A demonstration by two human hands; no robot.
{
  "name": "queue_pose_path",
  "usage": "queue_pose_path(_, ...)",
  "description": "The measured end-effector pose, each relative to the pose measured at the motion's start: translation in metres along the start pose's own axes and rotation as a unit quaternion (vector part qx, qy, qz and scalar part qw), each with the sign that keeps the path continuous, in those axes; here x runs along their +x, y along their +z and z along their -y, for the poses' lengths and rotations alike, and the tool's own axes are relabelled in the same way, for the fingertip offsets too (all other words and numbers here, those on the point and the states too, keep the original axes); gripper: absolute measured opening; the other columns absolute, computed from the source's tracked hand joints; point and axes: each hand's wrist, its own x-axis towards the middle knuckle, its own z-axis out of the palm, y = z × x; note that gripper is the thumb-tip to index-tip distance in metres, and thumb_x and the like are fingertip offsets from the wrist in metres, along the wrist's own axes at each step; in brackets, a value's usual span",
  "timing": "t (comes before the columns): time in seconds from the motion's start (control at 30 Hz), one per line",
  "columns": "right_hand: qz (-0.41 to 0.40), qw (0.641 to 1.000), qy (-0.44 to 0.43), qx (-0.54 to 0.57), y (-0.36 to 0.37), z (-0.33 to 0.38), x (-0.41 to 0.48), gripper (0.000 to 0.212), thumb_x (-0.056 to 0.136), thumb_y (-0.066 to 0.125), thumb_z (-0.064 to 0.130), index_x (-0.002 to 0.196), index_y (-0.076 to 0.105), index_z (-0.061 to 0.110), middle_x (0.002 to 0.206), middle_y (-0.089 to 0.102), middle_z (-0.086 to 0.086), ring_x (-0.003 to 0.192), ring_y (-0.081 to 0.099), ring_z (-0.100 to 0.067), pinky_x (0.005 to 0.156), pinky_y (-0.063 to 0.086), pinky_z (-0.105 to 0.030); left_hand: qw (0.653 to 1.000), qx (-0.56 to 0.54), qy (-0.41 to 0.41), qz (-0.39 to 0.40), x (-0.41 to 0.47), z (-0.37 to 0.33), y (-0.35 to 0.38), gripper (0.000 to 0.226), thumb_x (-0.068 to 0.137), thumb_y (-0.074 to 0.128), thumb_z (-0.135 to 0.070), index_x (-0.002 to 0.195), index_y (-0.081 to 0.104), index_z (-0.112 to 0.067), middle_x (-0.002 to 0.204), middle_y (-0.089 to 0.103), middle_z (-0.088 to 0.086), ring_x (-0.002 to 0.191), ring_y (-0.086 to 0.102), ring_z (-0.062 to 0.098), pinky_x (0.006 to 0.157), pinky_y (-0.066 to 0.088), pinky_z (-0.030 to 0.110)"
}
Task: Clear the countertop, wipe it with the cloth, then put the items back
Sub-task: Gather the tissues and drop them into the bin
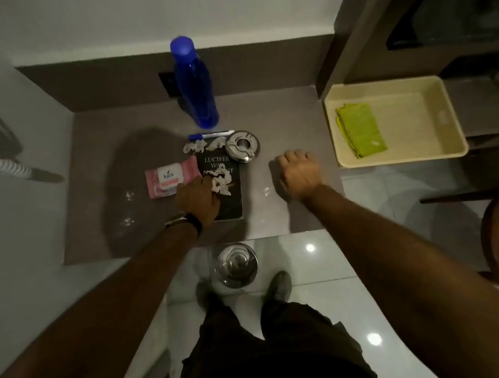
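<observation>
On the grey countertop (284,112) stand a tall blue bottle (196,85), a blue-capped pen (209,135), a round metal ashtray (242,146), a pink wipes pack (170,179) and a black book (228,187). White crumpled paper scraps (219,181) lie on the book and beside the pen. My left hand (197,199) rests on the book's left side, fingers closed on some of the white paper. My right hand (299,177) lies on the bare counter right of the book as a loose fist holding nothing. A green cloth (361,131) lies folded in the cream tray (444,147).
The cream tray sits at the counter's right end below a dark shelf unit (423,39). A steel lidded bin (236,264) stands on the glossy tiled floor by my feet. Small white scraps (130,195) dot the counter's left part. A wooden chair (497,230) stands at the right.
</observation>
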Motion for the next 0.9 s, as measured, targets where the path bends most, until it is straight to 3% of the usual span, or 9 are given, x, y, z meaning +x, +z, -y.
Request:
queue_pose_path(0.07, 0.012, 0.999, -0.029, 0.027, -0.001, 0.012, 0.004, 0.040, 0.100, 0.055, 0.033, 0.131, 0.063, 0.009, 0.127, 0.067, -0.018, 0.115, 0.063, -0.039, 0.100, 0.048, -0.047, 1.000, -0.013, -0.013, 0.011, 0.006, -0.001, 0.003, 0.042, 0.092, 0.059, -0.037, 0.128, 0.055, -0.016, 0.122, 0.063, 0.011, 0.106, 0.064, 0.033, 0.097, 0.044, 0.048)
queue_pose_path(0.17, 0.020, 0.985, -0.057, 0.163, -0.005, 0.052, 0.012, 0.029, 0.103, 0.055, 0.030, 0.127, 0.064, 0.016, 0.118, 0.072, -0.013, 0.105, 0.070, -0.035, 0.090, 0.055, -0.043, 0.999, -0.022, -0.026, 0.026, 0.014, 0.000, 0.011, 0.043, 0.093, 0.060, -0.035, 0.130, 0.054, -0.015, 0.126, 0.063, 0.012, 0.113, 0.062, 0.035, 0.102, 0.043, 0.050)
queue_pose_path(0.23, 0.044, 0.974, -0.046, 0.218, -0.007, 0.077, 0.022, 0.028, 0.105, 0.056, 0.032, 0.128, 0.064, 0.018, 0.123, 0.074, -0.011, 0.109, 0.073, -0.034, 0.090, 0.058, -0.043, 0.999, -0.015, -0.018, 0.025, 0.018, -0.001, 0.016, 0.038, 0.094, 0.059, -0.035, 0.126, 0.057, -0.015, 0.122, 0.065, 0.012, 0.110, 0.064, 0.035, 0.099, 0.045, 0.049)
queue_pose_path(0.37, 0.037, 0.974, -0.042, 0.219, 0.002, 0.111, 0.036, 0.047, 0.105, 0.058, 0.037, 0.145, 0.056, 0.013, 0.144, 0.065, -0.014, 0.128, 0.066, -0.036, 0.105, 0.054, -0.046, 1.000, 0.003, 0.000, -0.003, 0.024, 0.000, 0.019, 0.023, 0.093, 0.059, -0.033, 0.109, 0.063, -0.016, 0.109, 0.070, 0.011, 0.098, 0.068, 0.033, 0.085, 0.049, 0.043)
queue_pose_path(0.53, 0.041, 0.984, -0.042, 0.170, 0.009, 0.121, 0.033, 0.039, 0.109, 0.053, 0.028, 0.145, 0.059, 0.012, 0.147, 0.059, -0.012, 0.129, 0.063, -0.032, 0.104, 0.054, -0.043, 1.000, -0.027, 0.016, 0.000, 0.017, 0.002, 0.011, 0.023, 0.098, 0.051, -0.032, 0.107, 0.064, -0.015, 0.109, 0.068, 0.010, 0.096, 0.067, 0.031, 0.073, 0.045, 0.037)
queue_pose_path(0.63, -0.024, 0.960, -0.035, 0.278, 0.005, 0.116, -0.001, 0.031, 0.107, 0.058, 0.028, 0.129, 0.069, 0.009, 0.127, 0.069, -0.012, 0.111, 0.068, -0.032, 0.088, 0.056, -0.044, 0.996, -0.076, 0.047, -0.020, -0.011, 0.003, -0.011, 0.020, 0.097, 0.053, -0.037, 0.102, 0.063, -0.020, 0.099, 0.064, 0.001, 0.083, 0.063, 0.021, 0.068, 0.042, 0.030)
queue_pose_path(0.73, -0.082, 0.933, -0.045, 0.348, 0.010, 0.110, -0.058, 0.031, 0.104, 0.060, 0.036, 0.121, 0.069, 0.011, 0.110, 0.070, -0.008, 0.092, 0.065, -0.022, 0.072, 0.049, -0.033, 0.985, -0.142, 0.086, -0.050, -0.060, 0.007, -0.031, 0.012, 0.095, 0.057, -0.034, 0.095, 0.060, -0.023, 0.086, 0.048, -0.012, 0.071, 0.047, 0.010, 0.063, 0.033, 0.019)
queue_pose_path(0.8, -0.087, 0.932, -0.047, 0.348, 0.022, 0.110, -0.098, 0.036, 0.105, 0.055, 0.041, 0.125, 0.069, 0.014, 0.106, 0.070, -0.003, 0.086, 0.059, -0.012, 0.072, 0.048, -0.027, 0.980, -0.170, 0.107, -0.016, -0.096, 0.011, -0.030, 0.011, 0.097, 0.056, -0.033, 0.102, 0.060, -0.024, 0.091, 0.050, -0.014, 0.073, 0.049, 0.006, 0.062, 0.031, 0.012)
queue_pose_path(0.9, -0.057, 0.936, -0.032, 0.346, 0.048, 0.121, -0.140, 0.038, 0.105, 0.057, 0.042, 0.134, 0.068, 0.020, 0.114, 0.074, 0.003, 0.094, 0.066, -0.011, 0.080, 0.052, -0.023, 0.975, -0.192, 0.089, 0.073, -0.142, 0.018, -0.009, 0.024, 0.097, 0.057, -0.031, 0.121, 0.058, -0.029, 0.112, 0.062, -0.009, 0.089, 0.056, 0.007, 0.079, 0.047, 0.019)
